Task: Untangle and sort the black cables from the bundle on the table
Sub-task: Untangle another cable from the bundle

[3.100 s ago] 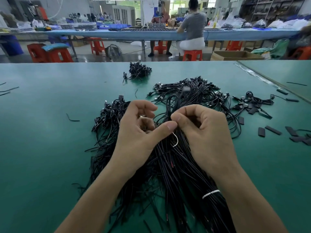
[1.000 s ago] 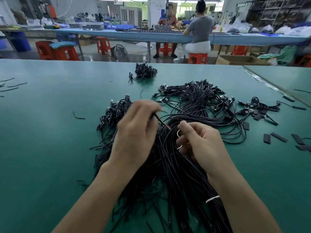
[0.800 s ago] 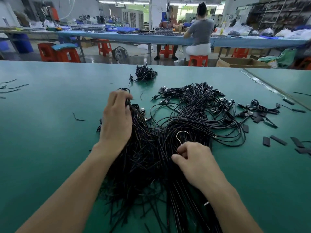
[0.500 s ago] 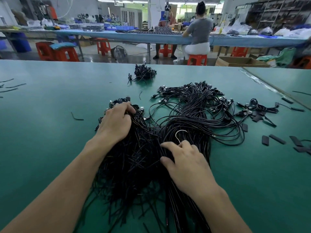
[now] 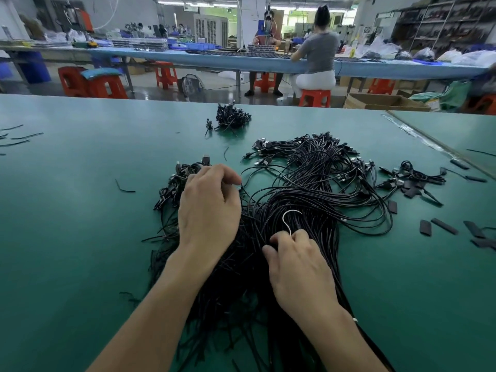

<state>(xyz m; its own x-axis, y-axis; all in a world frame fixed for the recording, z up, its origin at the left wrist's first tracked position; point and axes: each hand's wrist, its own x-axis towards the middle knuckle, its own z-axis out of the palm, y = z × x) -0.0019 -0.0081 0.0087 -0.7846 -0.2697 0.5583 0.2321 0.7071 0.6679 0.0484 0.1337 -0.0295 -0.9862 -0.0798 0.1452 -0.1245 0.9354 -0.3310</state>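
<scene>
Lying spread over the middle of the flat green table (image 5: 80, 237): a tangled bundle of thin black cables (image 5: 308, 183), with plug ends fanned out on the far side and loose tails trailing toward the near edge. Set on the left part of that bundle, knuckles up, the left hand (image 5: 209, 208), fingers curled down into the strands beside a clump of plugs; actual grip on any strand: cannot tell. Lower and to the right, on the middle of the cables, the right hand (image 5: 300, 267), fingers bent and pinching the near end of a thin white wire tie (image 5: 288, 218), arched up in a hook-shaped loop just beyond the fingertips. Well apart at the far side, a small heap of black cables (image 5: 232, 119). Off to the right, a smaller knot of cables (image 5: 413, 175) and scattered flat black rectangular strips (image 5: 442, 225). Near the left edge, short black cable offcuts (image 5: 21, 135). Beyond, a person in a grey top (image 5: 320, 52) seated on an orange plastic stool (image 5: 314, 98) at a long blue table (image 5: 188, 56).
</scene>
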